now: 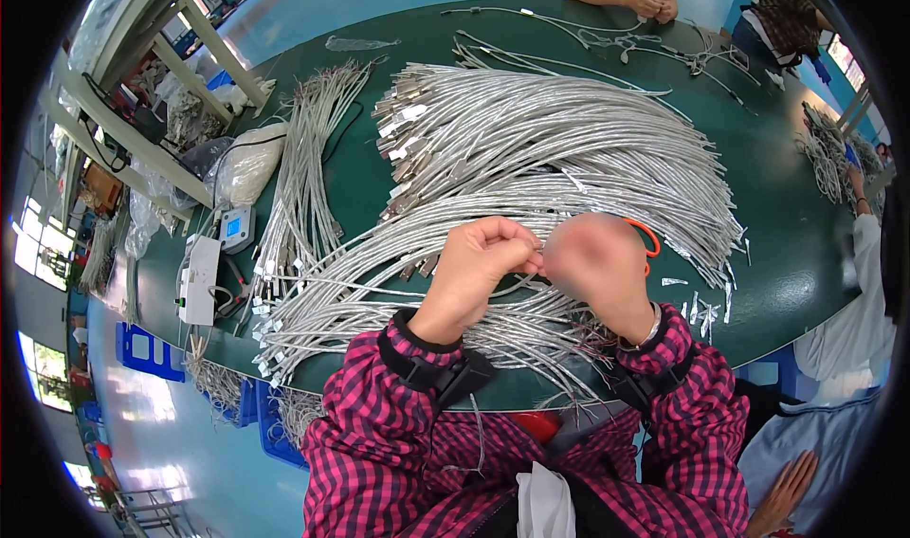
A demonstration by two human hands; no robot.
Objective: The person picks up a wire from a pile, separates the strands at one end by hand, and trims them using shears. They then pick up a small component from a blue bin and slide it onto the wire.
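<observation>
My left hand (pixel 488 263) is closed, thumb and forefinger pinched at what looks like the end of a silver braided cable (pixel 538 250). Close beside it is my right hand (pixel 602 263), its fingers curled and partly blurred. From behind that hand an orange loop handle (pixel 654 238) sticks out; the rest of the tool is hidden. Under and around both hands lie many silver cables (pixel 408 239) with bare thin wires at their near right ends. Beyond them spreads a thick pile of similar cables (pixel 569 126) with metal connectors at the left.
On the green table (pixel 768 206), small clear scraps (pixel 701 312) lie to the right. Another cable bundle (pixel 318 149), a white box (pixel 199 280) and a small device with a blue screen (pixel 237 228) stand at left. Co-workers sit at the far edge and right. A shelf frame (pixel 133 111) rises at left.
</observation>
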